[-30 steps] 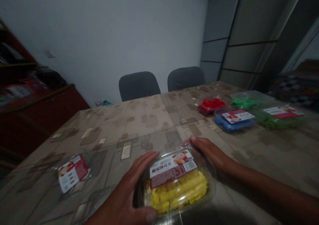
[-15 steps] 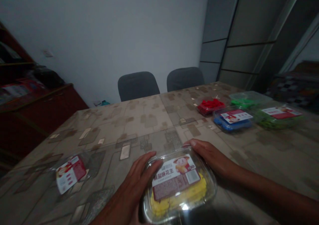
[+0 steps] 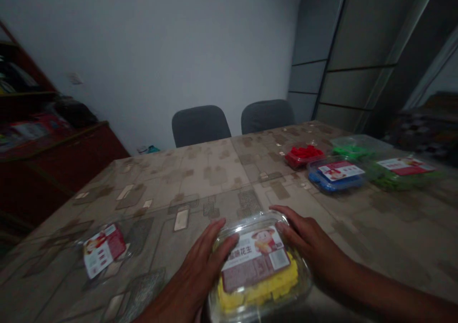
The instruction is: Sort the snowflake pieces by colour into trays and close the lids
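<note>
A clear plastic box (image 3: 255, 268) with a white and maroon label on its lid is between my hands at the table's near edge. Yellow pieces (image 3: 259, 292) show through it below the label. My left hand (image 3: 203, 258) grips the box's left side, its thumb lying over the lid's edge. At the upper right corner, my right hand (image 3: 306, 237) holds the other side, with fingers along the far rim and thumb on the lid. The undersides of both hands are hidden.
To the left lies a clear lid (image 3: 103, 249) with a similar label. At the right stand boxes of red pieces (image 3: 304, 155), blue pieces (image 3: 334, 177), bright green pieces (image 3: 352, 151) and darker green pieces (image 3: 397, 180). Two grey chairs (image 3: 200, 125) stand behind the patterned table (image 3: 200, 175).
My right thumb has come over onto the lid, and that hand sits slightly lower along the box. The box appears slightly lower in view. My left hand keeps its hold.
</note>
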Motion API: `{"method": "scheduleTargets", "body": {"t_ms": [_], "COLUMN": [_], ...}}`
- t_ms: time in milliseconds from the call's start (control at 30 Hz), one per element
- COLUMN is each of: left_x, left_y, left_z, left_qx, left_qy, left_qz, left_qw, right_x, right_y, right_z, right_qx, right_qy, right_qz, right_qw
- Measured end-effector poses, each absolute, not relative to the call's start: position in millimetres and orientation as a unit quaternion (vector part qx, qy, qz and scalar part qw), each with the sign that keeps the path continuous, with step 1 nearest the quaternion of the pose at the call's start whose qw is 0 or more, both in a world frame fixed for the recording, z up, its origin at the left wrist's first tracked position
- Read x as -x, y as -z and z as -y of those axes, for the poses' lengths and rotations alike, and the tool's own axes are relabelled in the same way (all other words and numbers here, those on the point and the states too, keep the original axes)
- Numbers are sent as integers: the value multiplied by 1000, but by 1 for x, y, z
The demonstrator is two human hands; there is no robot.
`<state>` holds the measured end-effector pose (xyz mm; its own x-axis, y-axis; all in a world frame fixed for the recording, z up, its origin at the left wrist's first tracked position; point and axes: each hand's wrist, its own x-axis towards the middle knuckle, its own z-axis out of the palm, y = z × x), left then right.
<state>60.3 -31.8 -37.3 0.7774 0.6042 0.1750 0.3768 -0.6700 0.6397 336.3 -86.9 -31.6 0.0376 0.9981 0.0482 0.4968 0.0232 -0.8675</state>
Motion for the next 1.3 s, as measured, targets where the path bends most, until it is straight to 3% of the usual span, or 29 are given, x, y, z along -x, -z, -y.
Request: {"method": "scheduleTargets", "body": {"t_ms": [200, 333, 733, 1300], "left_x": [-71, -75, -84, -80], "left_y": [34, 49, 23, 29], "left_z": [26, 24, 56, 49], "left_qx": [-573, -429, -440, -405], "left_qy": [-353, -343, -431, -412], "left_qz": [-475, -474, -445, -390], "left_qw": [566, 688, 650, 716], "right_x": [-336, -335, -324, -320], "right_y": [33, 35, 11, 32], "right_z": [85, 85, 82, 82], "right_qx": [603, 593, 582, 544], "right_qy": [-372, -399, -372, -463], "right_qz": [577, 564, 582, 494], "right_qw": [407, 415, 428, 495]}}
